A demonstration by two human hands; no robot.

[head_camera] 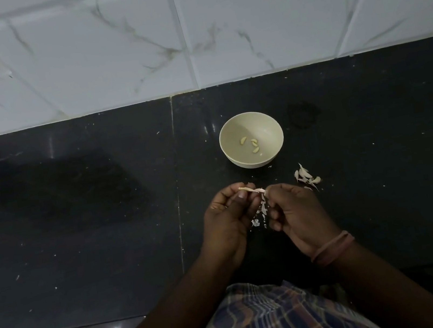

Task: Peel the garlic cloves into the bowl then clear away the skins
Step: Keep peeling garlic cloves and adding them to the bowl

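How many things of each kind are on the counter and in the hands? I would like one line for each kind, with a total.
Bowl: 1
Peeled cloves in the bowl: 4
Clove being peeled, held by the left hand and the right hand: 1
Heap of unpeeled cloves or skins, too small to tell apart: 1
Patch of loose skins: 1
Total: 8

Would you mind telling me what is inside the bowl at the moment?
The bowl holds about four peeled cloves lying loose on its bottom, and no skins that I can make out. Its near inner wall is hidden behind the rim, so anything resting there cannot be seen.
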